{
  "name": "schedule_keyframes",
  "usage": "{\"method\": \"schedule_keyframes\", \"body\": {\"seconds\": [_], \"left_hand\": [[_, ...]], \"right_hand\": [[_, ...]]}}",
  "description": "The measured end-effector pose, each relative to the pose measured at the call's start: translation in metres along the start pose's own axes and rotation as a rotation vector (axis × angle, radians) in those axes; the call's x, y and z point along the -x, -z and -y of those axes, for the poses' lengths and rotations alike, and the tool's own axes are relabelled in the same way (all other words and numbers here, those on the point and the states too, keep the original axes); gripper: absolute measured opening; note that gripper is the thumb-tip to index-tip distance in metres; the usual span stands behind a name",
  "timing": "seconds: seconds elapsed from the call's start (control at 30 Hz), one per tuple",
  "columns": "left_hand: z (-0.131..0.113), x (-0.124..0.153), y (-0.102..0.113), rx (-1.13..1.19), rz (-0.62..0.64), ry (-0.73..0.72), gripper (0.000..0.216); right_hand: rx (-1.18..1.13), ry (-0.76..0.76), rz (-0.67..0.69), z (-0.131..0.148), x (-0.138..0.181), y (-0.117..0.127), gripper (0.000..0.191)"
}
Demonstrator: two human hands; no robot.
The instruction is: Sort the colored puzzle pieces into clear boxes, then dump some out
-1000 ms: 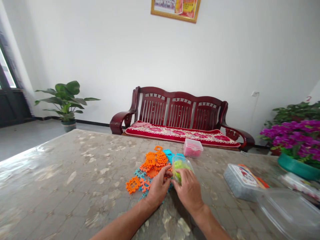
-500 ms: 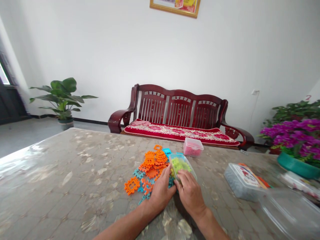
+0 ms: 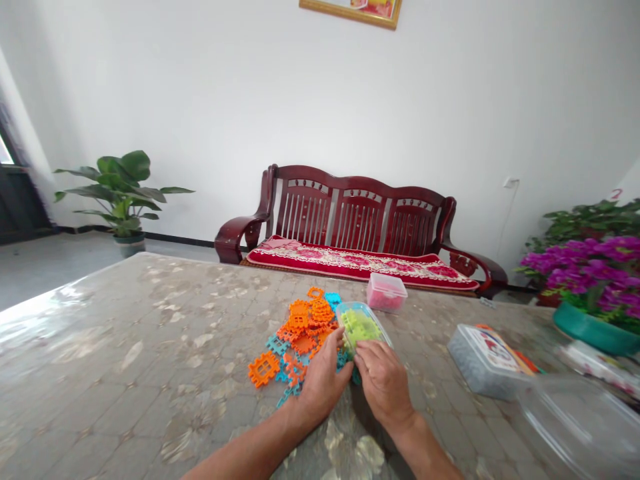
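A small clear plastic box (image 3: 383, 325) of light green plastic pieces (image 3: 360, 325) stands tilted on or just over a pile of toy pieces. My left hand (image 3: 324, 377) grips its left side, the thumb near the front corner. At the near end, my right hand (image 3: 384, 381) has its fingers curled over the rim, the fingertips partly hidden. Orange notched building pieces (image 3: 303, 319) and blue ones (image 3: 277, 345) lie heaped beside and under my left hand. Part of the pile is covered by the box and my hands.
Beyond the box stands a clear box of pink pieces (image 3: 387, 293). To the right are a lidded grey box (image 3: 483, 363), a clear empty-looking container (image 3: 585, 427) and a green flower pot (image 3: 595, 331). A red wooden bench (image 3: 357, 217) stands behind the patterned table (image 3: 150, 333).
The far end of the green-piece box has shifted slightly up and left. My right fingers have moved from over the pieces towards the near rim. The view has tipped slightly.
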State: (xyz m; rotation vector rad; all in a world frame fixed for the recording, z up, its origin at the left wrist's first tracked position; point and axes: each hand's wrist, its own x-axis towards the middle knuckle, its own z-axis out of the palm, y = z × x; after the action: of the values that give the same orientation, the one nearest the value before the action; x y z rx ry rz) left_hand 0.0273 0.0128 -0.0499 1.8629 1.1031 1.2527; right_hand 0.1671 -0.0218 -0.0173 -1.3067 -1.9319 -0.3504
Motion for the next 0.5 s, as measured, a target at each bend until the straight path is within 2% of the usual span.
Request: {"method": "schedule_keyframes", "body": {"seconds": [0.1, 0.2, 0.3, 0.4, 0.5], "left_hand": [[-0.005, 0.002, 0.002, -0.041, -0.026, -0.036, 0.050], [-0.010, 0.005, 0.006, -0.110, -0.054, -0.141, 0.046], [-0.015, 0.008, 0.008, -0.132, 0.011, -0.259, 0.047], [-0.017, 0.010, 0.009, -0.164, 0.087, -0.309, 0.054], [-0.018, 0.011, 0.009, -0.198, 0.106, -0.343, 0.058]], "right_hand": [[0.041, -0.005, 0.001, 0.001, -0.002, 0.004, 0.023], [0.045, -0.025, -0.012, -0.002, -0.001, 0.005, 0.024], [0.016, -0.071, -0.005, -0.006, -0.001, 0.005, 0.023], [-0.037, -0.127, -0.003, -0.008, -0.002, 0.007, 0.025], [-0.100, -0.178, 0.005, -0.007, -0.005, 0.010, 0.026]]}}
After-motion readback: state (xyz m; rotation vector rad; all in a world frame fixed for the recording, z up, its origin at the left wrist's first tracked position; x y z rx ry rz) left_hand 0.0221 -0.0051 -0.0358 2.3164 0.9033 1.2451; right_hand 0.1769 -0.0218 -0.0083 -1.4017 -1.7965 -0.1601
